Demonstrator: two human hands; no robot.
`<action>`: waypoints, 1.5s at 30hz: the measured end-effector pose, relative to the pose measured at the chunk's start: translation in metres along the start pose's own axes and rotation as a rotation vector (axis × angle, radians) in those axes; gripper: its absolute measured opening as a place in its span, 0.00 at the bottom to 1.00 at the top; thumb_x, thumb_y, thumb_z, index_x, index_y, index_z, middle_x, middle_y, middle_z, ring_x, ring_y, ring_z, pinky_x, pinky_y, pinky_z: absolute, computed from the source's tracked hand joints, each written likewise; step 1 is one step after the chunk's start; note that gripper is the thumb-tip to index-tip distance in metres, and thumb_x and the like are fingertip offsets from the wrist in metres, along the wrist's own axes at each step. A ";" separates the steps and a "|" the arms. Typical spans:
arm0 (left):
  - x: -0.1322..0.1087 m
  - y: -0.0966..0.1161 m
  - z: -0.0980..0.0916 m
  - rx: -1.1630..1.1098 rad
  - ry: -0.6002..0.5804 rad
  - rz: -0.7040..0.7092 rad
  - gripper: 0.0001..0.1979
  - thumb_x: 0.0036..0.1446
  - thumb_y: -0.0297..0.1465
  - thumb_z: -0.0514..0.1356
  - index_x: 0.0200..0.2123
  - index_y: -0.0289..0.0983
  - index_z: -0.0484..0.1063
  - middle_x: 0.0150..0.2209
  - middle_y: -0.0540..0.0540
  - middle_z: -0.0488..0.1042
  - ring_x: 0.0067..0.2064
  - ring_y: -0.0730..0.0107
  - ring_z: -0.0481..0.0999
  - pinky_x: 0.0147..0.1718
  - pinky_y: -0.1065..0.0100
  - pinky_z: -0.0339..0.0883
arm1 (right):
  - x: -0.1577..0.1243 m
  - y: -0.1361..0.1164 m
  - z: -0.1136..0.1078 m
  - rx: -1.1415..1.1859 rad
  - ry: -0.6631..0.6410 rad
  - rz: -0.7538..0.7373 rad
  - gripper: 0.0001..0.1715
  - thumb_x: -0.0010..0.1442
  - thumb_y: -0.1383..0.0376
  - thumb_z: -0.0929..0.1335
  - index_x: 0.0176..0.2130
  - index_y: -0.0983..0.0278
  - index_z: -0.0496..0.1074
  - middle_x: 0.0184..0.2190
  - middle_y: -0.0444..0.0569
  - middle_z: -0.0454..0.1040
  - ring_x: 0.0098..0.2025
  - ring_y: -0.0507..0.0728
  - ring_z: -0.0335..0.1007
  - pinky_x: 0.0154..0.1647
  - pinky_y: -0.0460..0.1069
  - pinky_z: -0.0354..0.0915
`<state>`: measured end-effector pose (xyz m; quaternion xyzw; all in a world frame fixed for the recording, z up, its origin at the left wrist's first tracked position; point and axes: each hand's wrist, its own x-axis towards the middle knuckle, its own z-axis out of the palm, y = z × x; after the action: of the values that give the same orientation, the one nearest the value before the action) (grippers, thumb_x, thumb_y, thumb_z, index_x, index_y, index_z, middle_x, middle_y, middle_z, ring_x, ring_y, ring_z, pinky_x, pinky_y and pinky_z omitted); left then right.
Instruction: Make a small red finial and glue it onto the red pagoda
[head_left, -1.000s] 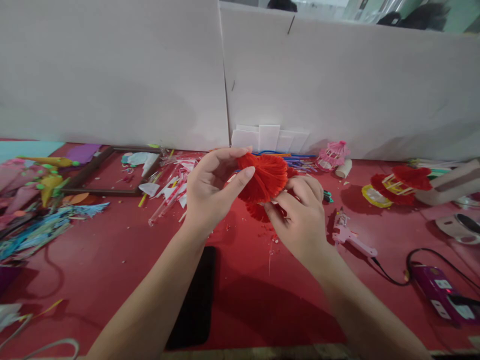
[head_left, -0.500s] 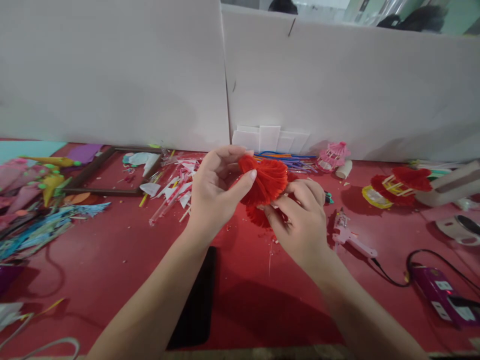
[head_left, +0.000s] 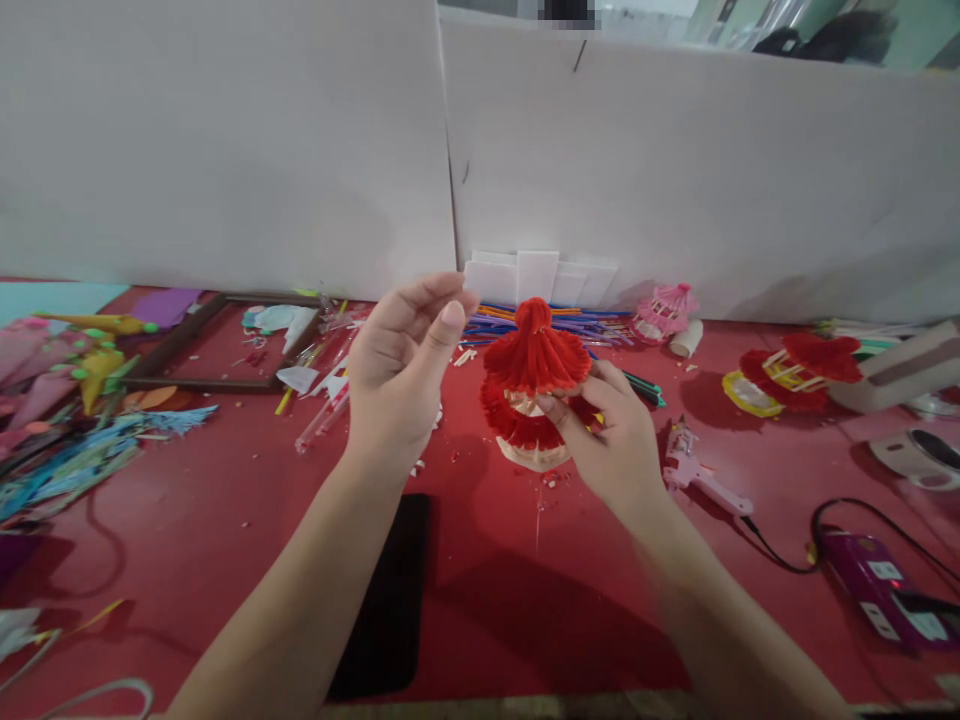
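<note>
A small pavilion model [head_left: 536, 360] has a red, fuzzy, pleated roof with a rounded knob on top, a second red tier below and a pale base. My right hand [head_left: 611, 435] grips it from the right, thumb and fingers closed between the two tiers. The model is upright. To its left, apart from it, my left hand [head_left: 401, 365] is raised with fingers loosely curved and nothing visible in it. A pink glue gun [head_left: 701, 475] lies to the right of my right hand.
Behind the model lie several pipe cleaners [head_left: 592, 325] and a pink pavilion [head_left: 664, 312]. On the right are a red-and-yellow model [head_left: 795, 372], a cup [head_left: 919, 457] and a purple power strip [head_left: 874, 590]. A black tablet-like slab [head_left: 386, 610] and a brown frame [head_left: 202, 383] lie left.
My left hand has let go of the red roof and moved left. The model has been turned upright in my right hand, so its tiers and base now show.
</note>
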<state>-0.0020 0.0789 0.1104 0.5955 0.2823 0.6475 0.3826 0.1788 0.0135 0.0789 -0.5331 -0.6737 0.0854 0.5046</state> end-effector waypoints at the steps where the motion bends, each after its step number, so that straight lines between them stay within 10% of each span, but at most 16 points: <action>1: 0.000 -0.001 0.000 0.009 0.022 -0.002 0.08 0.63 0.36 0.64 0.45 0.46 0.77 0.43 0.49 0.81 0.48 0.65 0.81 0.56 0.57 0.74 | 0.000 0.000 0.000 0.017 -0.003 0.018 0.03 0.63 0.64 0.69 0.35 0.59 0.75 0.41 0.49 0.76 0.45 0.58 0.73 0.45 0.55 0.69; 10: -0.001 0.004 0.006 0.056 0.026 -0.038 0.08 0.50 0.28 0.73 0.35 0.42 0.81 0.33 0.51 0.82 0.36 0.71 0.82 0.37 0.69 0.80 | -0.001 -0.004 -0.002 -0.087 0.031 -0.093 0.04 0.62 0.65 0.71 0.32 0.60 0.74 0.38 0.47 0.76 0.41 0.58 0.72 0.43 0.55 0.66; 26: -0.009 0.015 0.012 0.681 -0.026 0.509 0.06 0.56 0.28 0.68 0.36 0.46 0.80 0.39 0.46 0.75 0.42 0.62 0.76 0.42 0.59 0.76 | -0.005 -0.014 0.001 -0.391 0.166 -0.288 0.07 0.61 0.65 0.72 0.31 0.58 0.71 0.32 0.45 0.72 0.39 0.58 0.66 0.41 0.56 0.58; 45: -0.008 0.019 0.011 0.905 -0.050 0.671 0.04 0.61 0.32 0.64 0.33 0.47 0.78 0.46 0.40 0.76 0.47 0.49 0.68 0.47 0.46 0.64 | -0.009 -0.030 -0.005 -0.338 0.101 -0.233 0.06 0.62 0.67 0.69 0.31 0.60 0.71 0.33 0.47 0.71 0.39 0.58 0.65 0.42 0.56 0.60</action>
<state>0.0056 0.0611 0.1230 0.7726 0.3178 0.5338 -0.1313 0.1634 -0.0081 0.0954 -0.5324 -0.7094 -0.1146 0.4474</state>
